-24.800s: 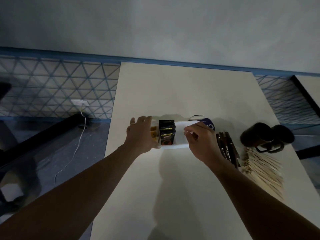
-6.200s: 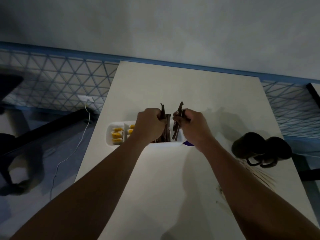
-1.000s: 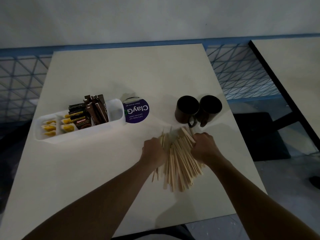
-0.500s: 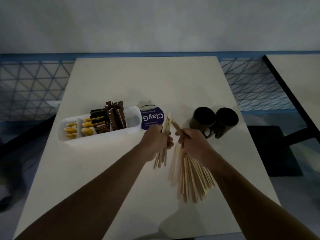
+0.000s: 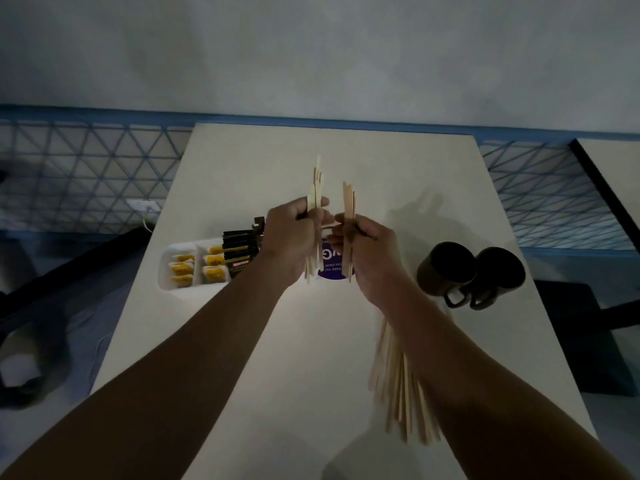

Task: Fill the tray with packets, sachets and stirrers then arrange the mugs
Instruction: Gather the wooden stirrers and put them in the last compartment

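My left hand (image 5: 289,237) grips a small bunch of wooden stirrers (image 5: 316,188) held upright above the table. My right hand (image 5: 367,251) grips a second bunch of stirrers (image 5: 348,206), close beside the first. A white divided tray (image 5: 165,271) sits at the table's left, holding yellow sachets (image 5: 181,268) and dark packets (image 5: 239,251); my left hand hides its right end. A loose pile of stirrers (image 5: 398,386) lies on the table under my right forearm. Two dark mugs (image 5: 446,268) (image 5: 497,271) stand side by side at the right.
A round purple label (image 5: 330,268) lies on the table beneath my hands. The white table (image 5: 311,341) ends at a wall with a blue strip. A second table edge (image 5: 602,188) shows at far right. Dark furniture stands on the floor to either side.
Both hands have lifted their bunches of stirrers higher off the pile and turned them upright, moving left over the purple label and the tray's right end.
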Demonstrator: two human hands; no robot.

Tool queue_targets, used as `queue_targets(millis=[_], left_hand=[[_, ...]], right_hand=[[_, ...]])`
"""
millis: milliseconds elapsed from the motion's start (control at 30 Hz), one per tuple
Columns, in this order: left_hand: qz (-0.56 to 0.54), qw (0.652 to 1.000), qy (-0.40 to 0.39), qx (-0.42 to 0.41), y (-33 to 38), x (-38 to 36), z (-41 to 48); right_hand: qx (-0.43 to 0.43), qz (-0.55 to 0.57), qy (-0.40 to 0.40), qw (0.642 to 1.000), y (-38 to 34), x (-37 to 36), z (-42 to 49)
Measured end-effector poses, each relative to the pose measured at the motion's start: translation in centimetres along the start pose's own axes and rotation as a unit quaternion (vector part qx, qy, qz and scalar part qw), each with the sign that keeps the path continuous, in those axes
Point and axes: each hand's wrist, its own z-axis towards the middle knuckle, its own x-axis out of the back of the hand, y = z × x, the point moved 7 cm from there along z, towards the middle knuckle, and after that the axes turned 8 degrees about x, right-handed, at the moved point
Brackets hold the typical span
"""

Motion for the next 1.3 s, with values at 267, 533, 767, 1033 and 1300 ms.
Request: queue_targets(millis=[267,533,767,1033,1300], left_hand=[[-0.007,0.995,0.088,-0.044,-0.6,2.1,2.3],[0.055,0.992,0.112,-0.021,-3.0,1.9,3.6],[0.134,0.982,0.130,-0.005,-3.4,1.9,4.4],[0.120,0.985,0.120,-0.007,-2.6,2.1,4.1],[0.153,0.978,0.122,-0.069,-1.2,2.3,2.5]], right_hand=[[0.002,0.066,0.019,0.998,-0.2,-3.9,2.3],[-0.020,-0.024,-0.014,0.999,3.2,-4.9,3.2],[0.008,-0.144,-0.054,0.988,3.3,-5.2,3.2],[0.066,-0.238,-0.080,0.966,1.3,-5.2,3.2],[0.052,-0.237,-0.045,0.969,0.5,-2.3,2.3]])
